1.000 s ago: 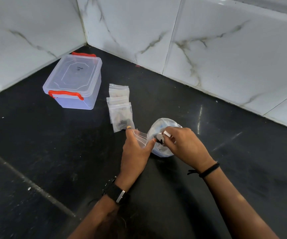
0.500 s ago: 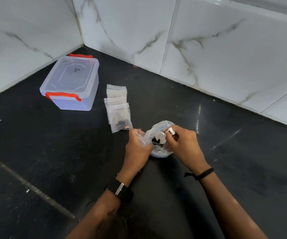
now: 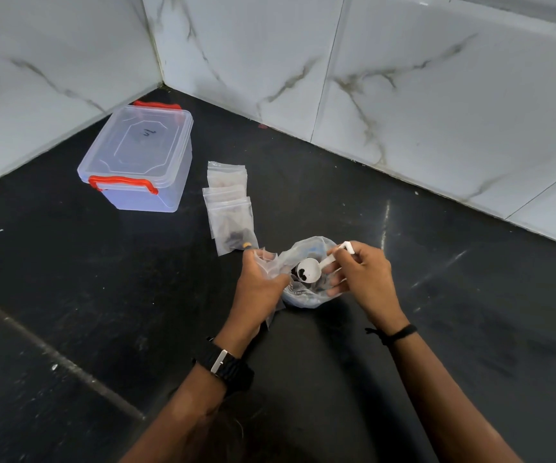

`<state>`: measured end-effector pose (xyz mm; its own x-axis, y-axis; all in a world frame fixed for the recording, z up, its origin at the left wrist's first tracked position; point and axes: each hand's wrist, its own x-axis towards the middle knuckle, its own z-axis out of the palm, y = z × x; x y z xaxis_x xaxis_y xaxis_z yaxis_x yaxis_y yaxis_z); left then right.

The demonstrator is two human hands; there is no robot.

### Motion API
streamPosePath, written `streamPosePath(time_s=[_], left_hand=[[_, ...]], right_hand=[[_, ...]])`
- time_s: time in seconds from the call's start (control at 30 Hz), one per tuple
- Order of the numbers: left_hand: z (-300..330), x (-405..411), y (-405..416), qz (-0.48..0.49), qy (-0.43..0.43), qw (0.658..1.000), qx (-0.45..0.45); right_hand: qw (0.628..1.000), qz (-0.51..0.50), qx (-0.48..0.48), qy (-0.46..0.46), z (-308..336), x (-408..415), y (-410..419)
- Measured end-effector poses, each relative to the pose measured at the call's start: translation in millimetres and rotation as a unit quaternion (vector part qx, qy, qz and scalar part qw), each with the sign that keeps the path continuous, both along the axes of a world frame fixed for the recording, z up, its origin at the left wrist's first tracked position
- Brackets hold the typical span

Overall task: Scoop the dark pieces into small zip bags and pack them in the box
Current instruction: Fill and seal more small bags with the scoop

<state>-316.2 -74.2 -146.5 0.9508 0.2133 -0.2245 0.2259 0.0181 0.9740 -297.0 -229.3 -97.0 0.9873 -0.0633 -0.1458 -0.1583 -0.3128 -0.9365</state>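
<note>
Your right hand (image 3: 363, 279) pinches the handle of a small white scoop (image 3: 316, 267), its bowl turned up over the mouth of the clear supply bag (image 3: 306, 295) with a few dark pieces (image 3: 301, 273) lying in it. Your left hand (image 3: 259, 289) grips an open small zip bag (image 3: 266, 262) just beside the scoop, fingers curled round the plastic (the bag's inside is too crumpled to read). Further back, a short overlapping row of zip bags (image 3: 229, 208) lies on the black floor (image 3: 69, 279), the nearest one showing dark contents. The clear box (image 3: 139, 162) with red clasps sits lidded near the corner of the marble walls (image 3: 437, 78).
</note>
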Motion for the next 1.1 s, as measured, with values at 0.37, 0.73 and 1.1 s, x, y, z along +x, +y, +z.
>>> streamPosePath(time_s=[0.37,0.73,1.1], left_hand=[[7,-1,3,-0.002,-0.001,0.999,0.036],[10,-14,12,0.028,-0.134,0.953,0.27],[29,-19,10,0.041,-0.153,0.955,0.25]], right_hand=[[1.0,-0.021,0.007,0.014,3,-5,2],[0.998,-0.016,0.063,0.011,30,-13,-12],[0.965,0.095,0.007,-0.243,52,-42,25]])
